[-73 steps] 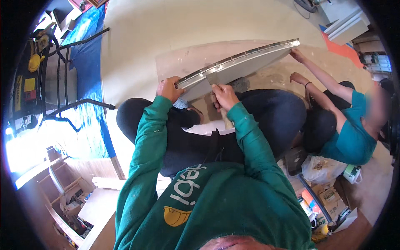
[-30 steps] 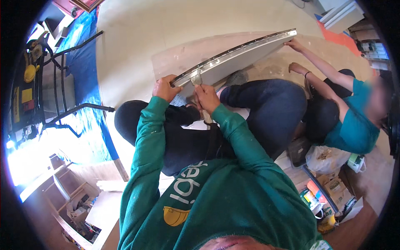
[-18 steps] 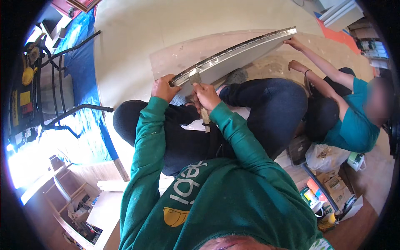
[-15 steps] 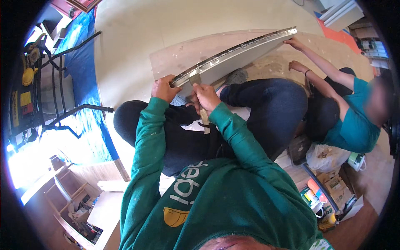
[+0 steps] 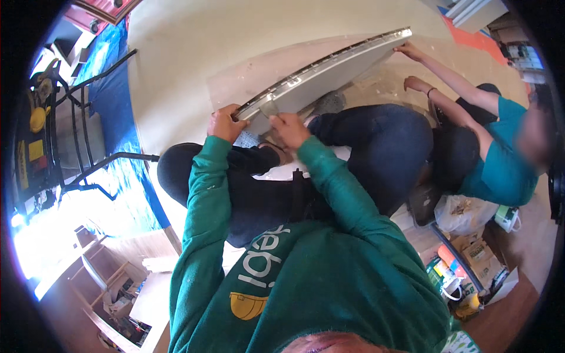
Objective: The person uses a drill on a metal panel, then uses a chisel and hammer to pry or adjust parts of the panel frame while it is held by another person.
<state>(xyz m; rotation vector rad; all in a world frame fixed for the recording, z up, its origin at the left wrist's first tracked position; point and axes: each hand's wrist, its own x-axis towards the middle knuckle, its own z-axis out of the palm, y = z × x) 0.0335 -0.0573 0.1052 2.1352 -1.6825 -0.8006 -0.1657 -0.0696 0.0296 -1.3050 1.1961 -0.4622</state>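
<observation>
A long pale panel (image 5: 335, 67) with a dark, speckled top edge stands tilted in front of me, its far end rising to the right. My left hand (image 5: 224, 123) is closed around its near left end, thumb over the edge. In my right hand (image 5: 288, 129), slightly blurred, is a scraper (image 5: 269, 108) with a flat greyish blade. The blade lies against the panel near that edge, a short way right of my left hand. My fist hides the scraper's handle. A co-worker's hand (image 5: 410, 50) grips the panel's far right end.
The co-worker (image 5: 500, 147) sits close on my right. Left of me, a black metal frame (image 5: 76, 117) stands by a blue sheet (image 5: 112, 94). A clear plastic bag (image 5: 465, 212) and a box of supplies (image 5: 479, 265) are at lower right; a wooden drawer unit (image 5: 112, 288) is at lower left.
The panel has shifted slightly up and left, with my left hand and the co-worker's hand moving along. My right hand has turned, so the scraper's pale handle no longer shows below it.
</observation>
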